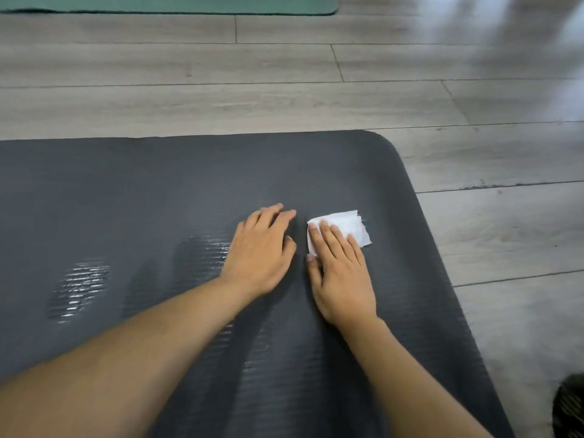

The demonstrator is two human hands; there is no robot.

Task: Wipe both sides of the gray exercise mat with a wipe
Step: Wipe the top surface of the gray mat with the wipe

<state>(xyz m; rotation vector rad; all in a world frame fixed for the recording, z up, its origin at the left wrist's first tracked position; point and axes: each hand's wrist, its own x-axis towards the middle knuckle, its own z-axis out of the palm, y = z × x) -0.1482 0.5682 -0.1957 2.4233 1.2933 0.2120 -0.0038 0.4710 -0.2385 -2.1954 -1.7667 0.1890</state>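
The gray exercise mat [158,191] lies flat on the floor and fills most of the lower view, its rounded far right corner in sight. Wet streaks shine on its ribbed surface at left and centre. A folded white wipe [344,223] rests on the mat near the right side. My right hand [339,273] lies flat on the wipe, fingers pressing its near part down. My left hand [262,254] rests palm down on the bare mat just left of the wipe, fingers together, holding nothing.
Light grey wood-look floor [284,96] surrounds the mat at the back and right. A green mat's edge [170,6] lies at the far top left. A dark object [568,406] sits at the bottom right corner.
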